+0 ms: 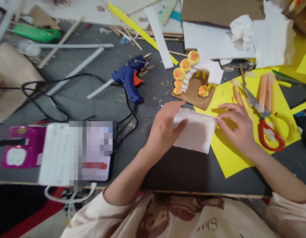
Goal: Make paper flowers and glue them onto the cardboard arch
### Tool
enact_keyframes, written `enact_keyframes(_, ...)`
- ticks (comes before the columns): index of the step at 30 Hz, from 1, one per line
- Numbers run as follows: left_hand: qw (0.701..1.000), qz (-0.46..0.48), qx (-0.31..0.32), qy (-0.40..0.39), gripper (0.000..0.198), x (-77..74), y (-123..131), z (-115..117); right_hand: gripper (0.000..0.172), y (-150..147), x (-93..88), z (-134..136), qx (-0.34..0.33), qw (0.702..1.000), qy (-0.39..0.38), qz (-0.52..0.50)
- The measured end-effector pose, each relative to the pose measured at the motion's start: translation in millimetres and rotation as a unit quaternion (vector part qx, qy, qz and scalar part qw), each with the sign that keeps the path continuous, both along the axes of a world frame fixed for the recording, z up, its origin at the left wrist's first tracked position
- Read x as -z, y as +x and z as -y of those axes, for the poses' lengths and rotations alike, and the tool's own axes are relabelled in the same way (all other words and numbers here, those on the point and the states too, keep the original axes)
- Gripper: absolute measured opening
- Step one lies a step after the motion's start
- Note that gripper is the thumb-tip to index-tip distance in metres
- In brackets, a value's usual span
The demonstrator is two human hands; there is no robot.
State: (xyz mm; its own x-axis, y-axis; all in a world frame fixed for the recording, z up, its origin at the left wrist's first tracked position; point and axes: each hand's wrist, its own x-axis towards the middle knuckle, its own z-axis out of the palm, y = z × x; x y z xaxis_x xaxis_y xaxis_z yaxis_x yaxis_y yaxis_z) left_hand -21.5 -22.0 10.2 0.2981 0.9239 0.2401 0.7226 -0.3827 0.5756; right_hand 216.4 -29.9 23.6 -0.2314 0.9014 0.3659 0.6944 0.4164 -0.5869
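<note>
**Q:** L fingers, status?
**A:** (a) My L fingers (176, 105) curl over the top-left edge of the white sheet (196, 135), thumb laid flat on its face. They're closed in a pinch w/ the sheet between. The L hand (165, 132) lies on the dark table (172, 168).

**Q:** R side?
**A:** (b) My R fingers (218, 121) meet the sheet's right edge near the upper corner, and the R hand (236, 129) is half curled. Can't tell whether they nip the sheet or only press on it.

**Q:** Sheet position?
**A:** (c) It lies flat directly in front of me, btwn both hands. The left part is over the table, the right part overlaps the yellow paper (229, 158). The lower edge looks ragged.

**Q:** Handling?
**A:** My judgement: v. light, thin and limp, prob. quick to crease or tear, esp. along the ragged edge. Not slippery. Best taken at two opposite edges w/ flat pads and light pressure. Held by one corner it would likely droop and fold.

**Q:** Surroundings?
**A:** (d) Scissors (263, 114) lie just right of the R hand on the yellow paper, w/ glue sticks (265, 89) beside them.
(e) A cardboard model (195, 91) w/ yellow-orange rosettes sits just beyond the sheet.
(f) A blue glue gun (128, 77) lies farther left, well apart from both hands.
</note>
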Motion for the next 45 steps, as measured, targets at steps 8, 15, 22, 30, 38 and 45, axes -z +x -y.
enact_keyframes(8,0.994,0.100,-0.044,0.005,0.041,3.8,-6,-6,0.013,12,-4.3,2,0.032,0.998,0.047,0.028)
enact_keyframes(15,0.996,0.023,0.084,0.032,0.022,2.6,3,1,0.013,39,0.4,13,0.021,0.991,0.055,0.121)
enact_keyframes(22,0.970,0.006,0.245,-0.003,0.042,2.4,8,9,0.018,31,-3.7,21,-0.022,0.989,0.097,0.108)
enact_keyframes(30,0.963,-0.009,0.260,0.063,0.035,3.0,2,1,0.028,-5,5.8,29,-0.233,0.953,0.041,0.187)
enact_keyframes(38,0.953,-0.075,0.292,0.005,0.015,-15.6,1,12,0.014,-3,7.4,28,-0.191,0.968,0.044,0.155)
enact_keyframes(45,0.956,-0.072,0.285,0.014,0.011,-10.9,6,10,0.032,2,7.6,29,-0.227,0.964,0.011,0.140)
